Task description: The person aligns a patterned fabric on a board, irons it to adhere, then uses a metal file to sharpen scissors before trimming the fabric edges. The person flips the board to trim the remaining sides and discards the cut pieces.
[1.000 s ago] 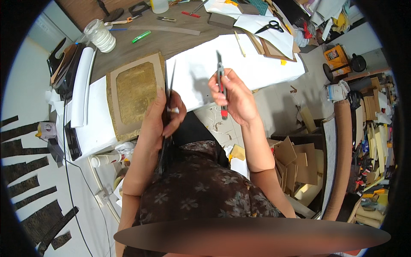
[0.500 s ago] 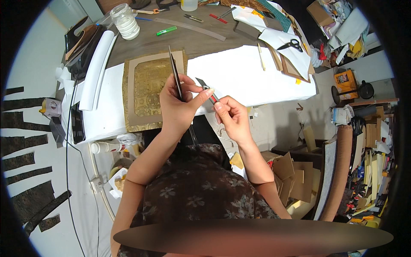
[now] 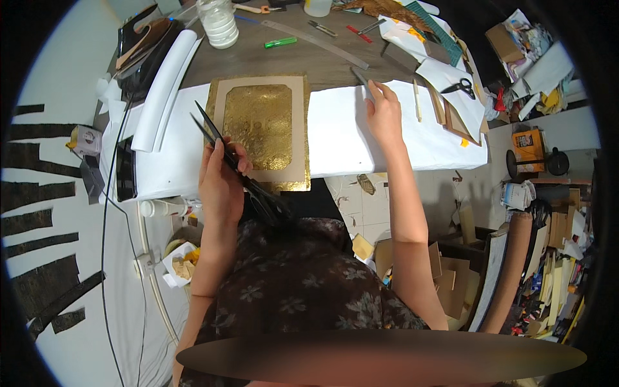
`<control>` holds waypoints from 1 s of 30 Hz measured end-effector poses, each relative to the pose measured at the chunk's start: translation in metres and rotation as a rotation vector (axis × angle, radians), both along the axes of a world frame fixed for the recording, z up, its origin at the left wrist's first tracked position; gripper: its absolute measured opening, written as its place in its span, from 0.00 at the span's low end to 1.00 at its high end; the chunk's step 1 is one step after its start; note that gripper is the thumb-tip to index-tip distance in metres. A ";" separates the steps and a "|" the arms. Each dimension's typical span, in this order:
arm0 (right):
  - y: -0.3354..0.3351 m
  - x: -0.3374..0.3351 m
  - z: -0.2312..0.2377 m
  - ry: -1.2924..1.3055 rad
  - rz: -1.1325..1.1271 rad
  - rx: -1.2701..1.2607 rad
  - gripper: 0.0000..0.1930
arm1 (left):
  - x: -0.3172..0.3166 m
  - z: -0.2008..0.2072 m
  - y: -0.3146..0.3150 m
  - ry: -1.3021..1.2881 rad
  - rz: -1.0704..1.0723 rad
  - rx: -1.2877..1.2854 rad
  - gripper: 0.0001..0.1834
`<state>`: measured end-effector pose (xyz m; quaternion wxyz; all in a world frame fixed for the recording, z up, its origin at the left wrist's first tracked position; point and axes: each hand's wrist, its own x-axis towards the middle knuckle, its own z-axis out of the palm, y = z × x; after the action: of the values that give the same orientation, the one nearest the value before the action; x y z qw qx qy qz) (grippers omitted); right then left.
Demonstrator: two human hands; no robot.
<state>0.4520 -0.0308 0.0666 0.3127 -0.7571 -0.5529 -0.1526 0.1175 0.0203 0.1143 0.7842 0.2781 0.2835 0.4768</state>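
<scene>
My left hand is closed around a large pair of black scissors, their blades pointing up and slightly apart. The handles hang by my clothing. Behind them lies a gold embossed sheet with a beige card frame on it and a patterned gold panel in the middle. To the right, my right hand reaches out over the white paper, its fingers closed on a utility knife. The knife's handle is partly hidden by the fingers.
Along the far side lie a metal ruler, a green cutter and a clear jar. Black-handled scissors and a cream stick are at the right. A white roll lies left. Cardboard pieces stand below right.
My hands have parted. The left one moved left with the scissors, whose blades have come apart. The right one carried the knife forward and right. The view has shifted a little.
</scene>
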 end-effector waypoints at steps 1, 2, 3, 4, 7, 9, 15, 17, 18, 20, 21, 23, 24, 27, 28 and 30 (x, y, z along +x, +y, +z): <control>-0.001 -0.014 0.008 -0.046 0.022 0.059 0.18 | -0.004 0.001 -0.002 0.033 0.056 0.000 0.07; -0.010 -0.035 0.019 0.108 0.085 0.102 0.15 | -0.008 -0.005 -0.002 -0.043 0.066 0.042 0.08; -0.021 -0.061 0.035 0.269 0.207 0.127 0.11 | -0.009 -0.006 -0.004 -0.029 0.104 0.032 0.08; -0.036 -0.085 0.045 0.437 0.302 0.152 0.09 | -0.005 -0.004 -0.005 -0.018 0.130 0.021 0.07; -0.076 -0.143 0.052 0.318 0.449 0.301 0.07 | 0.004 0.000 -0.008 -0.009 0.157 0.020 0.09; -0.083 -0.170 0.051 0.251 0.534 0.152 0.18 | 0.016 -0.001 -0.011 -0.043 0.165 0.030 0.09; -0.091 -0.165 0.045 0.689 0.336 0.223 0.28 | 0.031 0.012 -0.027 -0.154 0.027 0.053 0.09; -0.093 -0.146 0.045 1.702 0.472 -0.048 0.23 | 0.030 0.008 -0.025 -0.229 -0.044 0.063 0.09; -0.097 -0.136 0.033 1.949 0.647 -0.268 0.23 | 0.031 0.007 -0.025 -0.229 -0.073 0.062 0.08; -0.111 -0.144 0.016 2.011 0.934 -0.309 0.28 | 0.031 0.004 -0.028 -0.223 -0.124 0.058 0.08; -0.113 -0.145 0.013 2.130 1.093 -0.301 0.30 | 0.032 0.003 -0.029 -0.216 -0.148 0.077 0.07; -0.120 -0.142 0.013 2.223 1.048 -0.360 0.37 | 0.036 0.000 -0.033 -0.204 -0.195 0.115 0.07; -0.126 -0.144 0.007 2.258 1.074 -0.342 0.39 | 0.038 -0.002 -0.038 -0.200 -0.226 0.119 0.08; -0.144 -0.139 -0.006 2.299 1.109 -0.407 0.44 | 0.041 -0.015 -0.051 -0.107 -0.360 0.135 0.09; -0.150 -0.136 -0.008 2.305 1.101 -0.418 0.44 | 0.041 -0.027 -0.054 -0.104 -0.404 0.146 0.11; -0.163 -0.137 -0.006 2.280 1.022 -0.443 0.43 | 0.040 -0.037 -0.064 -0.080 -0.425 0.098 0.12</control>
<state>0.3151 -0.1939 0.0606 0.4997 -0.1955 -0.2129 0.8165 0.1576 -0.0438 0.0774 0.8632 0.3502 0.1636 0.3247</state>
